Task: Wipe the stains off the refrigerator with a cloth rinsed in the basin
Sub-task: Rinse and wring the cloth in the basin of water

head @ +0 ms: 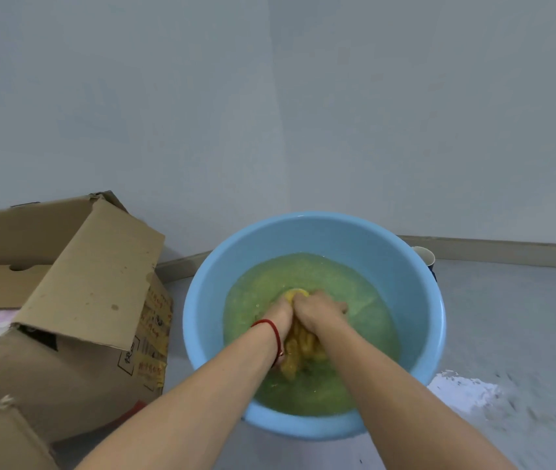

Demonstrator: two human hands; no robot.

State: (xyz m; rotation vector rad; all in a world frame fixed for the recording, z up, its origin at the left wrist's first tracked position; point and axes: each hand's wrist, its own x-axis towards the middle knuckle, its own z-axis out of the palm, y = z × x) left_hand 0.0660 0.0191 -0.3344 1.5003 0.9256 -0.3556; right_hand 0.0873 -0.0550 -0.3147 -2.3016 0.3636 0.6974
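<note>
A round light-blue basin stands on the grey floor, holding yellowish-green water. In its middle lies a bunched yellow cloth, partly under water. My left hand and my right hand sit side by side over the water, both gripping the cloth, with a yellow bulge of it showing above my fingers. A red string circles my left wrist. The refrigerator is not in view.
An open cardboard box with raised flaps stands close to the basin's left side. A paper cup sits behind the basin's right rim. A white patch marks the floor at the right. Pale walls meet in a corner behind.
</note>
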